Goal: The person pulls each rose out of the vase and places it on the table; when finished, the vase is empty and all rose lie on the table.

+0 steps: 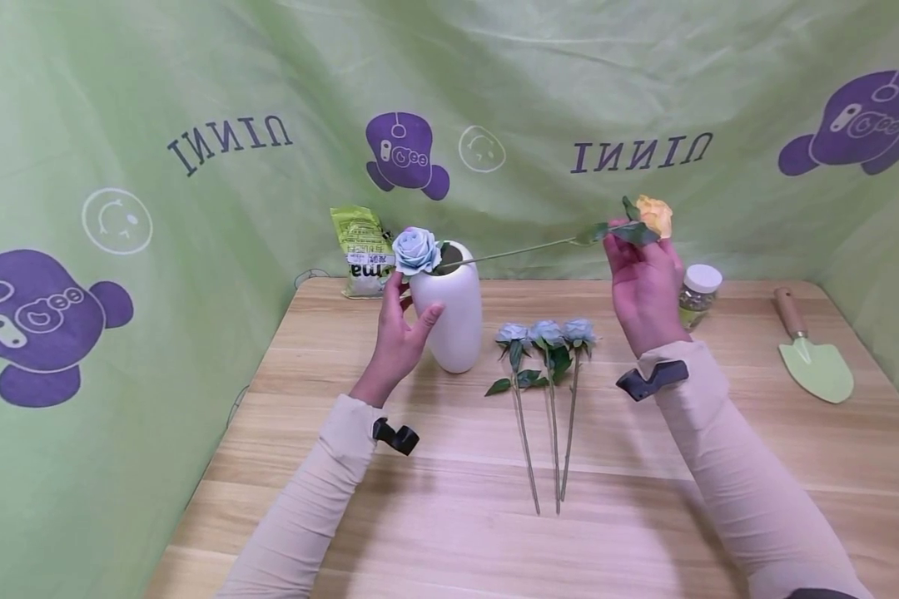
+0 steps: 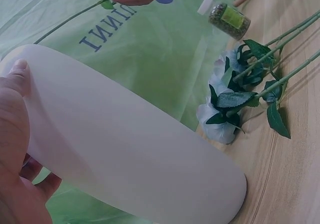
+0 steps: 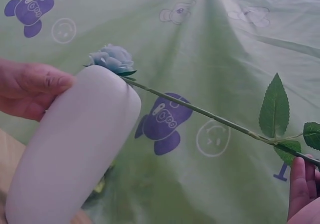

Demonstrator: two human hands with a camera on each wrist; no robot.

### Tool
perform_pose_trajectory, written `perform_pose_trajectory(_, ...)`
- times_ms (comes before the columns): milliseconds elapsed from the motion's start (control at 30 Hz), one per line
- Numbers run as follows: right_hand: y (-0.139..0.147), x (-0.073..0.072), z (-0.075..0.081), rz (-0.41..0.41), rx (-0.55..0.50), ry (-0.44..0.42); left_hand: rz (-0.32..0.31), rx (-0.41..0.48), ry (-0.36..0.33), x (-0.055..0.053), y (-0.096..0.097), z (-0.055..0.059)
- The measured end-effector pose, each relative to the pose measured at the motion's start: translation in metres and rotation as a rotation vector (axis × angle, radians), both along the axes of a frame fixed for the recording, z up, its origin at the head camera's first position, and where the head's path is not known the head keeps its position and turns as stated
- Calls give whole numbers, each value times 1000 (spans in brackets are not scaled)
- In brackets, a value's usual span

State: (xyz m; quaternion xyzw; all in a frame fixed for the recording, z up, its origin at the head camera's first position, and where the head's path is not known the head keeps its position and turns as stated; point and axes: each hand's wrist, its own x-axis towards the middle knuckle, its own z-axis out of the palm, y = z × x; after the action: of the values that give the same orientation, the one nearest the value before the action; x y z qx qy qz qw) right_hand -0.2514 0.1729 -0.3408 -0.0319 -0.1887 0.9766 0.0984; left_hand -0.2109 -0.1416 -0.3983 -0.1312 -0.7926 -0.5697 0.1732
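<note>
My left hand point(image 1: 400, 337) grips a white vase point(image 1: 455, 320) near its top, thumb on the front side; the vase tilts slightly on the table. A light blue rose point(image 1: 416, 251) stands in its mouth, the bloom at the rim. With my right hand point(image 1: 644, 287) I pinch an orange-yellow rose point(image 1: 655, 216) by its stem just below the bloom, among its leaves point(image 3: 274, 107). Its long green stem point(image 3: 210, 115) slants toward the vase, and the far end overlaps the mouth. Three light blue roses point(image 1: 547, 333) lie side by side to the right of the vase.
Behind the vase stands a green and white bag point(image 1: 360, 249). A jar with a white lid point(image 1: 700, 291) is beyond my right wrist. A trowel with a wooden handle point(image 1: 817, 366) lies at the right. Green printed cloth point(image 1: 524, 83) hangs around the wooden table point(image 1: 434, 532).
</note>
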Motion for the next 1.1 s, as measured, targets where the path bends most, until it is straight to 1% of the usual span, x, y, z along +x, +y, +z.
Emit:
perform_pose_trajectory(333,9,-1,2,8,10,-21,-4,4,1,-1,0,-1)
perform_pose_trajectory(533,15,2,3,17,-3,-26,-3,10,1,-1,2,-1)
perform_pose_trajectory(700,21,6,6,9,-6,-12,-3,15,4,-1,2,-2)
perform_pose_trajectory(800,26,8,8,3,-26,-9,-2,15,0,-1,2,-2)
perform_pose_trajectory(967,33,11,15,-11,-66,34,6,28,-14,-1,1,-3)
perform_pose_trajectory(1100,38,15,22,-31,-46,70,14,34,-25,0,2,-3)
